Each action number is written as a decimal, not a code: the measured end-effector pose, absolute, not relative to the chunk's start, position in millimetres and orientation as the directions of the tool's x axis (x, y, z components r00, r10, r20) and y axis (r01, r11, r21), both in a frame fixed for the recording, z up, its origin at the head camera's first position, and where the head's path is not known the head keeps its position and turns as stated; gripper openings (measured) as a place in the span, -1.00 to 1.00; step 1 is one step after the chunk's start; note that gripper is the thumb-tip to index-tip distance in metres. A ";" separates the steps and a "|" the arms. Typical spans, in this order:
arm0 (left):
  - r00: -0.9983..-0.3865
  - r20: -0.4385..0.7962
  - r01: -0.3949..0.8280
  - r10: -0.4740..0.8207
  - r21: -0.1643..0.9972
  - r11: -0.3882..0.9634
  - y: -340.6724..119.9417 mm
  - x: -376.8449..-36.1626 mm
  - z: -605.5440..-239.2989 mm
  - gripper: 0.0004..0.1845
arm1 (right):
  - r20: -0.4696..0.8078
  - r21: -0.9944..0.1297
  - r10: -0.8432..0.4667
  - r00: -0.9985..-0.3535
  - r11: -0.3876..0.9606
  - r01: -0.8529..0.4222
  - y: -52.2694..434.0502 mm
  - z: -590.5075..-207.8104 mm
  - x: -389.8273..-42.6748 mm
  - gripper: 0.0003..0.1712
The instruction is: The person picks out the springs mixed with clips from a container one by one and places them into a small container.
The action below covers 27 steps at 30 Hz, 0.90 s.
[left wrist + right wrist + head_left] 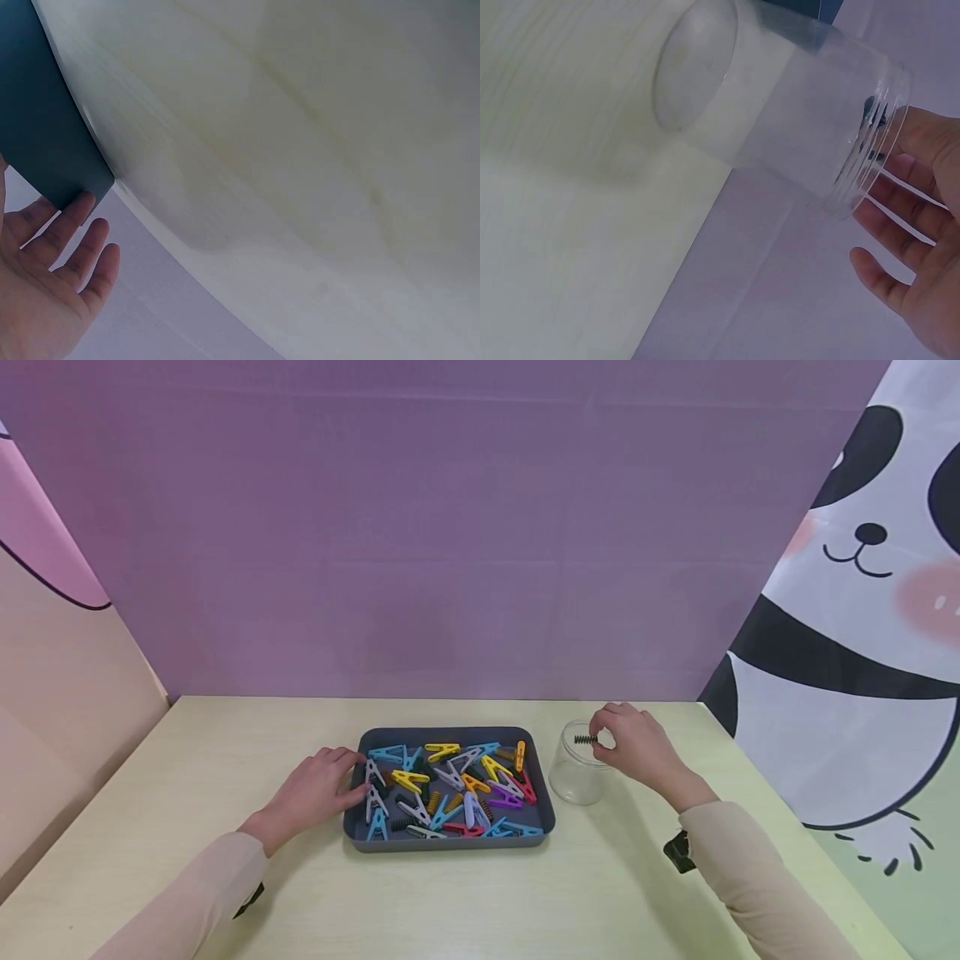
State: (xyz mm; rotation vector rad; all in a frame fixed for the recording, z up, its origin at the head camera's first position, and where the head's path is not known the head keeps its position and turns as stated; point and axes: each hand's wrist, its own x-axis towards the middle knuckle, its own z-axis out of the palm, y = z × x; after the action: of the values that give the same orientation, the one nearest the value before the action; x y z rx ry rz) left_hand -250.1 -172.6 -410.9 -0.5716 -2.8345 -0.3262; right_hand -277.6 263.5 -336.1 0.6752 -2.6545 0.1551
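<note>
Right hand pinches spring over jar; left hand relaxed against tray.

Both arms came in low from the near edge of the pale wooden table, beige sleeves down to the wrists. Left hand lay flat on it, fingers straight and loosely spread. Right hand hovered above it, wrist bent, fingertips pinched together.

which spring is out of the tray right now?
The dark spring pinched in the right hand over the mouth of the clear jar. The other springs lie among the clothespins in the grey tray.
</note>
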 end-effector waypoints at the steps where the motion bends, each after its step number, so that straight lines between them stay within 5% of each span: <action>1: -0.897 0.268 0.403 0.352 0.168 0.900 -172.8 -250.2 -411.3 -0.52 | 0.393 -0.014 -0.435 -0.810 0.878 -0.479 263.7 -336.3 -277.8 -0.83; 27: -0.898 0.264 0.400 0.352 0.157 0.903 -173.2 -250.6 -411.6 -0.52 | 0.269 0.000 -0.479 -0.836 0.868 -0.497 258.3 -338.9 -288.3 -0.87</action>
State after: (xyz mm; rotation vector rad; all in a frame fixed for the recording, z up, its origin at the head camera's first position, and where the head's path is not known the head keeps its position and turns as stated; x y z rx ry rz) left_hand -250.6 -173.2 -411.6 -0.5690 -2.8379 -0.3054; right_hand -288.3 258.3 -338.9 0.7400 -2.7803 0.1011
